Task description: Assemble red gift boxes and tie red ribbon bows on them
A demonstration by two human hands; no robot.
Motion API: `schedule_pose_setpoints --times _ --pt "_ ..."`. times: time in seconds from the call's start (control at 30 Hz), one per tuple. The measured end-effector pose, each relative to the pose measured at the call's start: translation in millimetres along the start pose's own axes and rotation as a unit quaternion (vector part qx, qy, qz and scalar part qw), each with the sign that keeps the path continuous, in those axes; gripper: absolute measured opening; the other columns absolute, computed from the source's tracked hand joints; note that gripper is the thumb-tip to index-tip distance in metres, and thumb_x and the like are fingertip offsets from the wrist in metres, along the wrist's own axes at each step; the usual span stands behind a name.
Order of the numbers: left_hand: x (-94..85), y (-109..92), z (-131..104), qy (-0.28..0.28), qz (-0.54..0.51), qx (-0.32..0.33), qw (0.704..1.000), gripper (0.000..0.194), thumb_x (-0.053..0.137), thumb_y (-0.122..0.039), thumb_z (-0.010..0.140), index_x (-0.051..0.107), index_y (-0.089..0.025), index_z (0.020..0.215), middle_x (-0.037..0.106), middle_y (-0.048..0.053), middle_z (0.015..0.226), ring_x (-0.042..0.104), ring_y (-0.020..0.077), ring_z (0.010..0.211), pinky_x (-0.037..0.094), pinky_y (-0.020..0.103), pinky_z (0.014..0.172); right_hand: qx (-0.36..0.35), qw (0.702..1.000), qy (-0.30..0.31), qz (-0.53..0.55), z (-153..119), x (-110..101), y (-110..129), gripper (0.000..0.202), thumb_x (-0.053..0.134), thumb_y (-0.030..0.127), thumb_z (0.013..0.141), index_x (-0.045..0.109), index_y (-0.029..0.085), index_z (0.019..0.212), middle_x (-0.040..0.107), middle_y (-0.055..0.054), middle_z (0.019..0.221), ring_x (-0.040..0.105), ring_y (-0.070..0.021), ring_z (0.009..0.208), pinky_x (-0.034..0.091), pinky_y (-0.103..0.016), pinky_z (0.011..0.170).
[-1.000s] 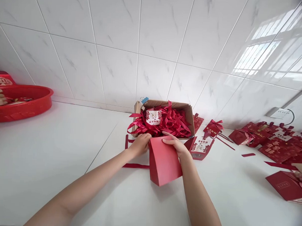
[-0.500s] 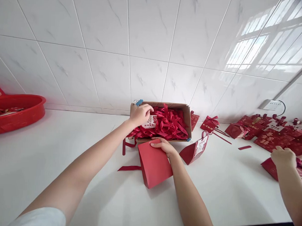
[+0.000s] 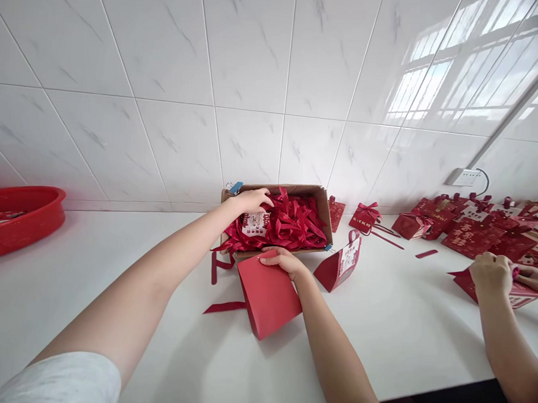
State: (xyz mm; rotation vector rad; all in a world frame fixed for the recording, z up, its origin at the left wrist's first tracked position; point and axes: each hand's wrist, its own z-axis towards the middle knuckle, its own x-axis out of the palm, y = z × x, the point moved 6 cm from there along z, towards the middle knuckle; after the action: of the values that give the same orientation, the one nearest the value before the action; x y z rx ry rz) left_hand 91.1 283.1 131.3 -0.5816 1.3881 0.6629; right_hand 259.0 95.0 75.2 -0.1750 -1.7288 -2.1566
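Observation:
My left hand (image 3: 253,201) is over the left part of a cardboard box (image 3: 329,228) filled with red ribbons (image 3: 299,222). Its fingers are loosely bent and apart, their tips at the ribbons. Below the hand, a white printed tag (image 3: 255,223) lies on the ribbons. My right hand (image 3: 285,263) grips the top edge of a red folded paper gift box (image 3: 270,299), thumb on the near face beside a small hole. A red ribbon end (image 3: 224,307) sticks out to the left from behind it.
A finished-looking triangular gift box (image 3: 339,265) with a white tag stands to the right. Several decorated red boxes (image 3: 470,234) crowd the far right, where a co-worker's hands (image 3: 493,273) handle another. A red plastic basin (image 3: 22,223) sits at left. Tiled wall behind.
My view has shifted slightly, so the scene sits further left. My left hand stays over the ribbons with its fingers a little more extended. My right hand keeps its grip on the gift box.

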Motion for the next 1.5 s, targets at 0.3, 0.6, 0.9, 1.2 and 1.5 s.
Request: schedule_pose_setpoints --times 0.3,0.6,0.9,1.2,1.5 --pt "0.4 -17.0 13.9 0.02 0.078 0.017 0.997 0.021 0.059 -0.031 0.082 0.073 -0.029 0.098 0.053 0.002 0.125 0.057 0.0209 0.107 0.047 0.028 0.084 -0.196 0.962 0.003 -0.191 55.6 42.9 -39.3 0.028 0.079 0.04 0.055 0.062 0.017 0.056 0.067 0.003 0.054 0.066 -0.0121 0.052 0.053 -0.023 0.059" --pt "11.7 -10.1 20.2 0.045 0.111 -0.03 0.992 0.035 0.058 -0.035 0.084 0.065 -0.029 0.118 0.051 0.007 0.122 0.051 0.0259 0.115 0.044 0.035 0.093 -0.035 0.989 -0.003 -0.144 67.9 26.1 -83.1 0.025 0.079 0.036 0.057 0.068 0.016 0.067 0.069 0.001 0.058 0.066 -0.0125 0.055 0.053 -0.024 0.063" --pt "3.4 -9.4 23.4 0.009 0.102 -0.001 0.995 0.015 0.065 -0.031 0.076 0.067 -0.021 0.087 0.053 0.005 0.115 0.056 0.0214 0.1 0.047 0.03 0.077 0.259 0.964 0.043 -0.04 65.2 17.7 -126.6 0.06 0.085 0.026 0.05 0.063 0.016 0.105 0.071 -0.005 0.087 0.069 -0.0207 0.077 0.056 -0.035 0.076" --pt "-57.1 -21.6 -4.9 -0.159 -0.069 -0.024 0.985 0.007 0.066 -0.023 0.069 0.065 -0.016 0.067 0.06 0.006 0.093 0.058 0.0195 0.088 0.046 0.03 0.071 0.269 0.961 0.052 -0.021 65.8 16.6 -135.2 0.065 0.086 0.029 0.049 0.06 0.017 0.107 0.07 -0.004 0.088 0.068 -0.0194 0.078 0.055 -0.033 0.078" --pt "-49.3 32.2 -42.2 -0.102 -0.554 -0.24 0.791 0.031 0.086 -0.02 0.046 0.059 -0.014 0.061 0.067 0.006 0.066 0.066 0.0175 0.069 0.052 0.032 0.074 0.254 0.964 0.064 -0.036 65.2 12.8 -136.3 0.062 0.086 0.031 0.054 0.061 0.019 0.11 0.071 -0.006 0.091 0.068 -0.0212 0.08 0.056 -0.035 0.077"
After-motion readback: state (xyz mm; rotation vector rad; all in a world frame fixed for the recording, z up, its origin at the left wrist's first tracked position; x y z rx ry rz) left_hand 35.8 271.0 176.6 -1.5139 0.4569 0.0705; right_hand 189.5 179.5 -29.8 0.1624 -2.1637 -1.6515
